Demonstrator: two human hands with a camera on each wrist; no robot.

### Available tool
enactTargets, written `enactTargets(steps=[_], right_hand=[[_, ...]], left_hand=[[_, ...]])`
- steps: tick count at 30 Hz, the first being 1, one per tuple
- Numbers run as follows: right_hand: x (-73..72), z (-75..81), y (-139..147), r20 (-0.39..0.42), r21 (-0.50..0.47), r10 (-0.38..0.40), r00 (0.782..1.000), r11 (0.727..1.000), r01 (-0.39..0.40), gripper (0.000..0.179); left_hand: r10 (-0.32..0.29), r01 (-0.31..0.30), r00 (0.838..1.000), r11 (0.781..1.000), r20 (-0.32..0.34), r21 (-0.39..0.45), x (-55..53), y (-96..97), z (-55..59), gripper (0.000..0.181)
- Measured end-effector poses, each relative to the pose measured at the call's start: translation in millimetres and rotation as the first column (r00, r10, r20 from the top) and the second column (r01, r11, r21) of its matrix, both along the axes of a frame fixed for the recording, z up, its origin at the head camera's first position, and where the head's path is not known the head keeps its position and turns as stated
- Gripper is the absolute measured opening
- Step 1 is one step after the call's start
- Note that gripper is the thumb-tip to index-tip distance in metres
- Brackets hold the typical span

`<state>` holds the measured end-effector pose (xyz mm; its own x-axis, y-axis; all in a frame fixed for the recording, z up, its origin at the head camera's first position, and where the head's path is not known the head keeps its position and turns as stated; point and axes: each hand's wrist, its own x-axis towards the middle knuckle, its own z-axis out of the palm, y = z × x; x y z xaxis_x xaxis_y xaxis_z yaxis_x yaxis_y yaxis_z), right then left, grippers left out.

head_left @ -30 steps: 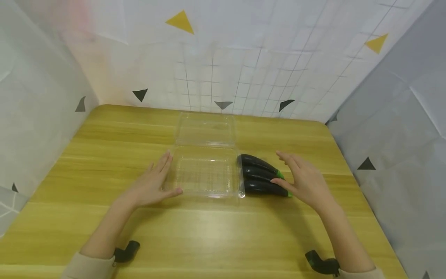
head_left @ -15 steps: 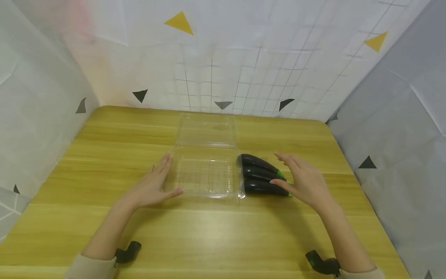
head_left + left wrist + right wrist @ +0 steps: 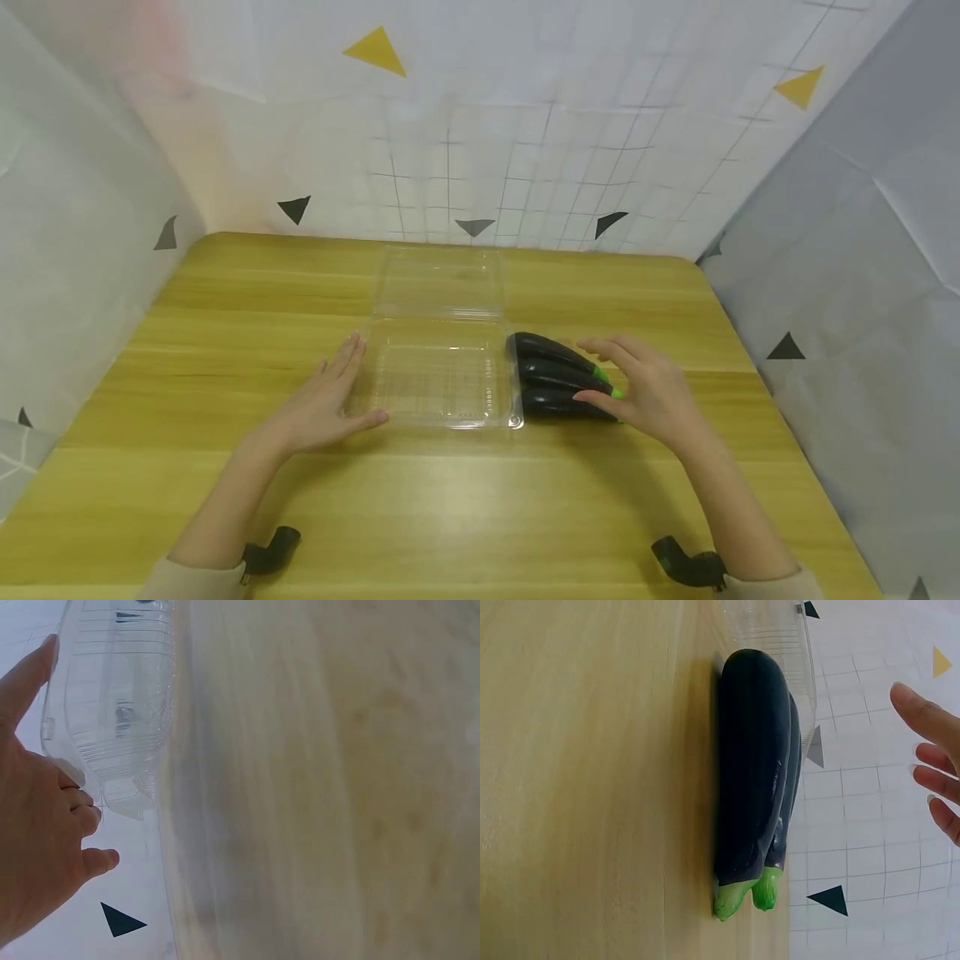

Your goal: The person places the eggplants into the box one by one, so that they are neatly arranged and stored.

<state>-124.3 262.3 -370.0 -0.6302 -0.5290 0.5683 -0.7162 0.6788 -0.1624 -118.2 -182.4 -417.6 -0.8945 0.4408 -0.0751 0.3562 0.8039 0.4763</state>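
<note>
A clear plastic clamshell box [image 3: 433, 375] stands on the table with its lid [image 3: 440, 279] folded back toward the wall. My left hand [image 3: 324, 404] is at the box's left side, fingers extended along its edge and thumb at the front corner. To the right of the box lie three dark eggplants [image 3: 555, 375] side by side, green stem ends pointing right. Over those stem ends hovers my right hand [image 3: 648, 387], thumb and fingers spread apart, holding nothing. In the right wrist view the nearest eggplant [image 3: 750, 765] partly hides the others, and the fingers are raised off them.
The wooden table [image 3: 450, 517] ends at a white back wall [image 3: 322, 125] marked with grid lines and triangles. Grey sheeting [image 3: 862, 292] borders the right side. Dark curved pieces [image 3: 272, 550] are strapped at both sleeves.
My right hand has drifted slightly left and its fingers have bent a little inward over the eggplants. The left hand, box and eggplants look unmoved; the head view has shifted slightly.
</note>
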Motion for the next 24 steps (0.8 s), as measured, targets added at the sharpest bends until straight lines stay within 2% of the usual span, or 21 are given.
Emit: enactTargets(steps=[9, 14, 24], right_hand=[[1.0, -7.9, -1, 0.102, -0.052, 0.072, 0.992, 0.996, -0.067, 0.053], [1.6, -14.4, -1, 0.179, -0.069, 0.09, 0.98, 0.994, -0.079, 0.058], [1.4, -25.8, 0, 0.222, -0.049, 0.115, 0.968, 0.993, -0.107, 0.053]], left_hand=[[0.001, -0.001, 1.0, 1.0, -0.022, -0.007, 1.6, 0.1, -2.1, 0.11], [-0.005, 0.005, 1.0, 1.0, -0.017, -0.014, 1.2, 0.1, 1.0, 0.11], [0.005, -0.005, 1.0, 1.0, -0.008, -0.018, 1.4, 1.2, 2.6, 0.109]])
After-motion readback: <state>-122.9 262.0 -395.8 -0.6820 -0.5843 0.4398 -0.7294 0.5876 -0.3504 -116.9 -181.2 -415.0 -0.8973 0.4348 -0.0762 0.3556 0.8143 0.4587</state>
